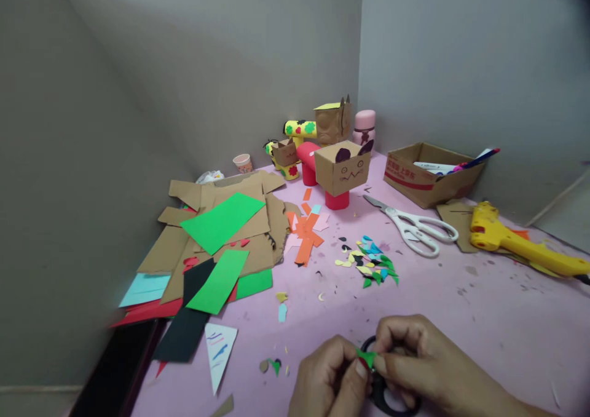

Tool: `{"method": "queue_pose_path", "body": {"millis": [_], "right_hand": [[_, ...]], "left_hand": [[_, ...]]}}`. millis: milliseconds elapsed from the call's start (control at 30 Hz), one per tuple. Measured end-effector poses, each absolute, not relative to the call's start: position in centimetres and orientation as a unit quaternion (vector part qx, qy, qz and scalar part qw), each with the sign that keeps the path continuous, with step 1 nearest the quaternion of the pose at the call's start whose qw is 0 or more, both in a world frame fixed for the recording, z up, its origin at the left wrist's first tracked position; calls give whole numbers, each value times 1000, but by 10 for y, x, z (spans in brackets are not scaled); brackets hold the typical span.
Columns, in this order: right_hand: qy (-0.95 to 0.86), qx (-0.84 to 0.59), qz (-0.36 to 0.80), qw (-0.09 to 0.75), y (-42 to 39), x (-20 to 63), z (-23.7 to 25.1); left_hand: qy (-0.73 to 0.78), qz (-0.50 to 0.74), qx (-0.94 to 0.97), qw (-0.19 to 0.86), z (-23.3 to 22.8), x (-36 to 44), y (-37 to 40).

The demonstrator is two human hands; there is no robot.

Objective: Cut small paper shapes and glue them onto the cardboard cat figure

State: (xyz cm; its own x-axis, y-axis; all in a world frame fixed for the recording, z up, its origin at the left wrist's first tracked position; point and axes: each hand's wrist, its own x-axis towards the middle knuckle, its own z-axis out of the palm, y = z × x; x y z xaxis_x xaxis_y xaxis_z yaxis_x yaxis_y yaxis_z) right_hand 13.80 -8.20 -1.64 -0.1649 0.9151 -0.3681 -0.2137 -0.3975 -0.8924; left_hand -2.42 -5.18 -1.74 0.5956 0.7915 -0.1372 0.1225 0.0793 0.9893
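Observation:
My left hand [326,381] pinches a small piece of green paper [367,358] between thumb and forefinger, with a bit of dark red showing at the thumb tip. My right hand [417,363] is closed too, its thumb and forefinger meeting the paper's right edge. Black-handled scissors [378,398] show around and under the right fingers; their blades are hidden, and I cannot tell whether that hand grips them. Just beyond the hands lie small cut paper petals [366,262] in green, blue, yellow and black.
White-handled scissors [417,225] lie at right, near a yellow glue gun [520,243] and a cardboard box [415,186] of pens. A cardboard cat [342,170] on red legs stands behind. Cardboard sheets [239,220] and green paper [220,280] cover the left. A dark flat object [120,368] lies near-left.

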Motion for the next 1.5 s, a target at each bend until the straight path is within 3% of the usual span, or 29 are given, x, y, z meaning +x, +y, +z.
{"method": "queue_pose_path", "body": {"millis": [267, 600, 1100, 1500], "right_hand": [[-342, -466, 698, 422, -81, 138, -19], [-392, -532, 626, 415, -83, 132, -12], [-273, -451, 732, 432, -83, 144, -19], [-442, -502, 618, 412, -84, 148, -3]], "left_hand": [[337, 253, 403, 812, -18, -20, -50], [426, 288, 560, 650, -10, -22, -53], [358, 232, 309, 850, -2, -22, -40], [338, 207, 284, 873, 6, -26, -37]]}}
